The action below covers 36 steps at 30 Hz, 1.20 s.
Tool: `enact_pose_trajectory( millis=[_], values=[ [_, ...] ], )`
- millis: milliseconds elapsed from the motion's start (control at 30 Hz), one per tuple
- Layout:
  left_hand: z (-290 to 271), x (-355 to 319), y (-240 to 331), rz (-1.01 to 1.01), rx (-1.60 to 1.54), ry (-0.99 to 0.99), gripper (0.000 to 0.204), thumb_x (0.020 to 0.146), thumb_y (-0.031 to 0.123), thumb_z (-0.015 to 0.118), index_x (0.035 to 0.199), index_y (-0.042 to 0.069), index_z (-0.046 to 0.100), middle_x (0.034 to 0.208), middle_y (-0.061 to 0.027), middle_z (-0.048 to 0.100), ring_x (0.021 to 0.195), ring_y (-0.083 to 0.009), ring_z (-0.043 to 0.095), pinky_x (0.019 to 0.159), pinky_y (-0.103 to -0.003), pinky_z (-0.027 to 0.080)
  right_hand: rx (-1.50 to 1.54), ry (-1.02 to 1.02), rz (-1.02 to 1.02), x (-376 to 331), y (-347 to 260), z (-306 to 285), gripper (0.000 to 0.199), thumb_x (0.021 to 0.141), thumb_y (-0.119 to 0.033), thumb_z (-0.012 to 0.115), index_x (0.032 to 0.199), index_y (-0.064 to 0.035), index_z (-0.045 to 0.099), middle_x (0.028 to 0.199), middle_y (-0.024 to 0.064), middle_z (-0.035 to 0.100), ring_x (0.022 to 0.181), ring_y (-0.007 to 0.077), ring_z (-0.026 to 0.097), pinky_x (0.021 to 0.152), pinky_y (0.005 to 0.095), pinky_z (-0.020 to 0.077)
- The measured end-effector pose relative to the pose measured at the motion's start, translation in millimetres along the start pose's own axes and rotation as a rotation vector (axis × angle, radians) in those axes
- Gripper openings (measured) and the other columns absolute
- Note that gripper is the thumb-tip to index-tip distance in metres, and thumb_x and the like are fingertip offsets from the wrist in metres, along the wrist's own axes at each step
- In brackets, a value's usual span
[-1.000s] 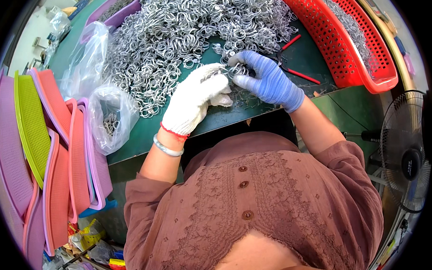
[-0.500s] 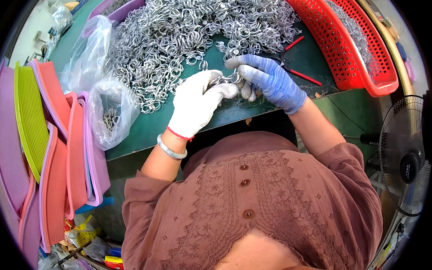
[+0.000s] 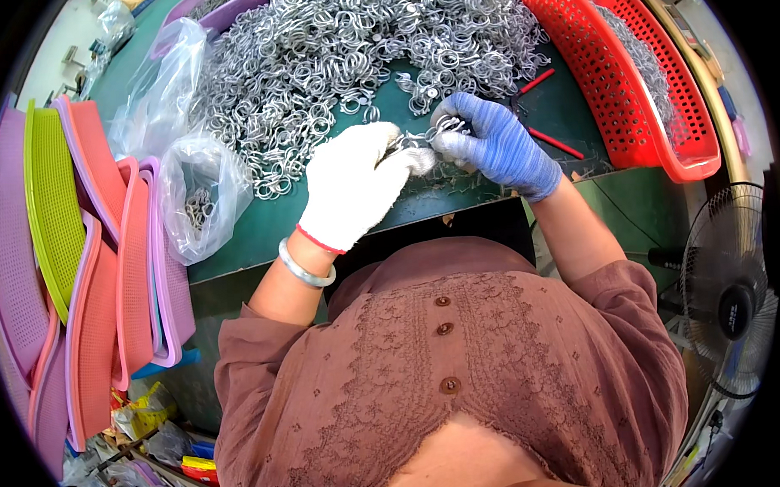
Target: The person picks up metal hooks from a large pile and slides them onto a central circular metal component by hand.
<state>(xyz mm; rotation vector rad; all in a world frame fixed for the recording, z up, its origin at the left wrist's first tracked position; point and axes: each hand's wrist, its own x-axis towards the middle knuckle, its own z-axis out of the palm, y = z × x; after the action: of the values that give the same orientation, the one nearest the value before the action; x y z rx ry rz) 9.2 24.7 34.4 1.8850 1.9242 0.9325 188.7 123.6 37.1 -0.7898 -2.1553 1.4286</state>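
On my distant feed, I saw the rings (image 3: 415, 140) stretched sideways between left hand (image 3: 358, 180) and right hand (image 3: 500, 147), both pinching them, neither clearly nearer; the pile (image 3: 349, 60) lay beyond.

Light: bright, fairly even, source unseen | Glare: white glove (image 3: 354, 189) nearly washed out, metal rings (image 3: 340, 48) glinting, plastic bag (image 3: 224, 223) with pale highlights | Shadow: dim beneath the table (image 3: 265, 235) | Focus: shirt (image 3: 376, 338) crisp, fan (image 3: 734, 309) smeared at its blades | Distortion: fisheye curve bows the baskets (image 3: 56, 212) at left, black rim closes in the corners
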Motion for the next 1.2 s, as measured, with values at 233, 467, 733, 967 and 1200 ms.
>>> enact_pose_trajectory(
  millis=[233, 467, 733, 967, 1200],
  values=[
    [2, 1, 6, 0.101, 0.28, 0.049, 0.031, 0.077, 0.037, 0.069, 0.076, 0.008, 0.058, 0.064, -0.012, 0.054, 0.064, -0.0298, 0.059, 0.057, -0.038, 0.045, 0.315, -0.007, 0.17, 3, -4, 9, 0.024, 0.089, -0.025, 0.06, 0.097, -0.0027, 0.061, 0.072, 0.0021, 0.059, 0.056, 0.0061, 0.052, 0.051, 0.0211, 0.0437],
    [5, 2, 2, 0.225, 0.301, 0.042, 0.027, 0.076, 0.036, 0.07, 0.089, 0.013, 0.066, 0.068, -0.0097, 0.056, 0.064, -0.0291, 0.059, 0.057, -0.039, 0.045, 0.134, 0.025, 0.124, 16, -3, 4, 0.028, 0.089, -0.028, 0.061, 0.096, -0.0008, 0.064, 0.074, 0.0031, 0.06, 0.064, 0.0103, 0.053, 0.059, 0.0273, 0.0457],
    [5, -1, -7, 0.307, 0.127, -0.025, 0.023, 0.073, 0.028, 0.073, 0.09, 0.013, 0.068, 0.073, -0.0076, 0.058, 0.064, -0.0271, 0.059, 0.059, -0.036, 0.047, 0.184, -0.277, 0.181, 30, 1, -11, 0.027, 0.089, -0.021, 0.061, 0.108, -0.0021, 0.063, 0.067, -0.0035, 0.05, 0.052, 0.003, 0.039, 0.046, 0.0187, 0.0326],
    [4, -5, -7, 0.264, -0.227, -0.043, 0.025, 0.072, -0.001, 0.07, 0.096, 0.002, 0.067, 0.084, -0.0087, 0.065, 0.075, -0.0172, 0.065, 0.068, -0.028, 0.053, 0.448, -0.532, 0.168, 37, 32, -21, 0.048, 0.076, -0.035, 0.074, 0.103, 0.0015, 0.059, 0.062, -0.0005, 0.05, 0.043, 0.0062, 0.043, 0.039, 0.0212, 0.0321],
    [12, -11, -18, 0.038, -0.422, -0.088, 0.026, 0.076, -0.004, 0.067, 0.102, -0.001, 0.066, 0.089, -0.0084, 0.066, 0.08, -0.0141, 0.065, 0.073, -0.026, 0.053, 0.459, -0.559, 0.132, 33, 26, -16, 0.031, 0.08, -0.022, 0.069, 0.102, -0.002, 0.059, 0.068, 0.0025, 0.056, 0.048, 0.007, 0.049, 0.041, 0.0205, 0.0392]
  ],
)
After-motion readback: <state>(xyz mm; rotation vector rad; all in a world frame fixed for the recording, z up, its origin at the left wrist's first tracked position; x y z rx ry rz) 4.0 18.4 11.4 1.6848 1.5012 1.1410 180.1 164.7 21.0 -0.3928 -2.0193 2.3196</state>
